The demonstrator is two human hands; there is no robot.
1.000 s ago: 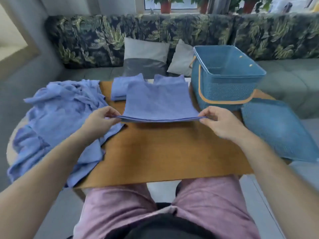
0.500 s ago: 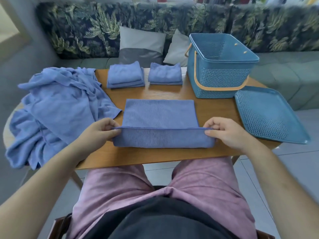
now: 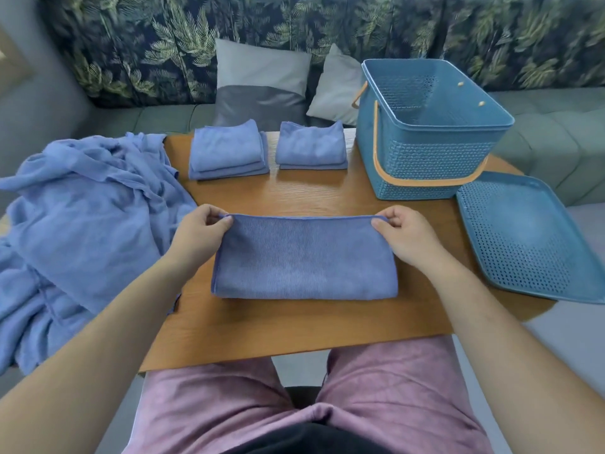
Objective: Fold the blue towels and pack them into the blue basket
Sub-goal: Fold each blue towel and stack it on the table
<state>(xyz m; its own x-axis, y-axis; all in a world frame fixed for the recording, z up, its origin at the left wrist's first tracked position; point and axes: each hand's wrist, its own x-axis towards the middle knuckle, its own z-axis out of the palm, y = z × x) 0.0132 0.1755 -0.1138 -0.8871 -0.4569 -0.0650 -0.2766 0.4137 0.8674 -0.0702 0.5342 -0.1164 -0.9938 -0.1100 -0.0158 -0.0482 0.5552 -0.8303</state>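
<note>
A blue towel (image 3: 304, 260) lies folded into a wide strip in the middle of the wooden table (image 3: 294, 326). My left hand (image 3: 199, 235) pinches its far left corner and my right hand (image 3: 407, 235) pinches its far right corner. Two stacks of folded blue towels sit at the back, the left stack (image 3: 227, 150) and the right stack (image 3: 311, 145). The blue basket (image 3: 429, 152) with an orange handle stands at the back right, with nothing visible inside. A heap of unfolded blue towels (image 3: 82, 221) drapes over the table's left side.
The basket's blue perforated lid (image 3: 527, 237) lies flat at the right table edge. A sofa with leaf-patterned backrest and grey cushions (image 3: 262, 83) runs behind the table. My legs in pink shorts are under the near edge.
Both hands laid the towel down, then carried its near edge over to the far edge, folding it into a narrower strip.
</note>
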